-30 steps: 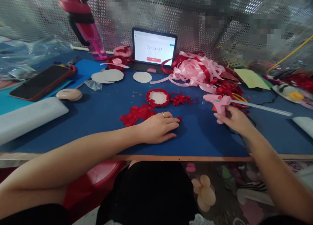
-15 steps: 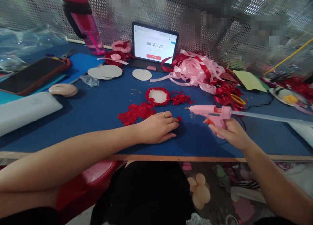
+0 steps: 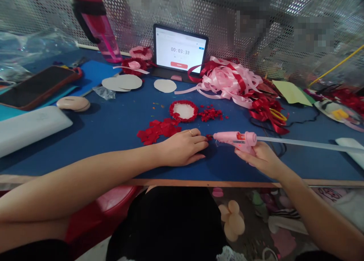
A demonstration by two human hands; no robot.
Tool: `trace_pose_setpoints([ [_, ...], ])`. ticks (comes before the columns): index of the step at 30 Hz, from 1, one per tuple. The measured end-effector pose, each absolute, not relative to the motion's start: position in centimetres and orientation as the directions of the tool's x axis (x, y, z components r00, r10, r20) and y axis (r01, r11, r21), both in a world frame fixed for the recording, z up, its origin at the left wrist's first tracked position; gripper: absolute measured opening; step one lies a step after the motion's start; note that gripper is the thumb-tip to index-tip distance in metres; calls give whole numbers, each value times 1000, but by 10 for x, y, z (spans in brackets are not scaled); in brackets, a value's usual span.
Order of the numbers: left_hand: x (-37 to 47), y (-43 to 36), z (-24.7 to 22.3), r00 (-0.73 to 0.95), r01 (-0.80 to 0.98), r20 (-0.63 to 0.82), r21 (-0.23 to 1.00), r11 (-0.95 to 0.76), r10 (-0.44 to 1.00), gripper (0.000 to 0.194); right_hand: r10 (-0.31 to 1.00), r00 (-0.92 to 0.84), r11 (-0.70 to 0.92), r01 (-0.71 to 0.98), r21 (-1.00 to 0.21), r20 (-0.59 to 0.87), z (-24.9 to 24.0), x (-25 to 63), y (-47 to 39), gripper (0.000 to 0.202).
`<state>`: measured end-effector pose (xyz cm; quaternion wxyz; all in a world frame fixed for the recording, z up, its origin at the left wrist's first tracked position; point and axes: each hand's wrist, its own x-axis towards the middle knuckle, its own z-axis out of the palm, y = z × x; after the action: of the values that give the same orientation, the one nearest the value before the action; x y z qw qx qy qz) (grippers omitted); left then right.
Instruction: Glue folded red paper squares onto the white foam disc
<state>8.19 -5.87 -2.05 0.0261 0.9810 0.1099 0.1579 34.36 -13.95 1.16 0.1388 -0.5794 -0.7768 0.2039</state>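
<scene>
Seen from the head camera: right hand [image 3: 264,158] wrapped around the handle of a pink hot-glue gun [image 3: 237,138], closed firmly enough to bear it over the blue table [image 3: 113,136], near its front edge. Left hand [image 3: 186,149] palm down on the table, fingers loosely extended and slightly parted, nothing visibly gripped; contact between its fingertips and the small red fabric piece [image 3: 209,137] just ahead of them impossible to confirm. Nozzle right at that piece, touching or barely above it, too small to tell.

Just beyond the left hand, a red-rimmed white disc [image 3: 184,111] lying flat, with loose red petals [image 3: 160,130] to its near left and tiny red bits [image 3: 210,115] to its right.

To do this well, probably best to pin the piece by its far-left edge, place a small dot of glue, and lift the tip cleanly to avoid strings. Mind the bare fingertips, close to a likely hot nozzle.

Glue gun pointed leftward, toward the left fingertips; long axis roughly parallel to the table's front edge, extended rightward by the clear glue stick [image 3: 301,144], dipping slightly in view toward its far-right end.
</scene>
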Motion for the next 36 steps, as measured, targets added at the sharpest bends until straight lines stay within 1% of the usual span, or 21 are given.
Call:
trace_pose_setpoints([
  [3, 82, -59, -20, 925, 213, 304, 85, -973, 229, 33, 958, -286, 241, 857, -456, -31, 11, 344, -139, 34],
  [6, 81, -59, -19, 926, 212, 303, 83, -974, 227, 33, 949, -314, 288, 851, -440, 15, 11, 346, -139, 34],
  [11, 81, -59, -18, 931, 202, 295, 77, -976, 216, 32, 949, -314, 307, 882, -357, 40, 10, 349, -137, 33],
  [15, 81, -59, -18, 933, 200, 291, 70, -977, 212, 33, 938, -344, 339, 883, -323, 45, 16, 346, -138, 31],
  [19, 82, -59, -18, 932, 204, 292, 63, -977, 213, 33, 929, -369, 355, 880, -315, 14, 22, 343, -139, 30],
  [27, 83, -60, -18, 930, 224, 283, 69, -972, 234, 30, 923, -384, 373, 885, -280, 16, 26, 347, -136, 35],
  [31, 83, -60, -19, 929, 233, 280, 65, -970, 242, 32, 921, -386, 361, 896, -259, -50, 41, 339, -132, 35],
  [34, 83, -60, -20, 931, 221, 283, 70, -973, 232, 31, 894, -440, 402, 871, -282, -85, 52, 331, -128, 36],
  [36, 82, -60, -20, 929, 214, 294, 73, -974, 226, 31, 875, -480, 444, 849, -285, -65, 58, 328, -125, 35],
])
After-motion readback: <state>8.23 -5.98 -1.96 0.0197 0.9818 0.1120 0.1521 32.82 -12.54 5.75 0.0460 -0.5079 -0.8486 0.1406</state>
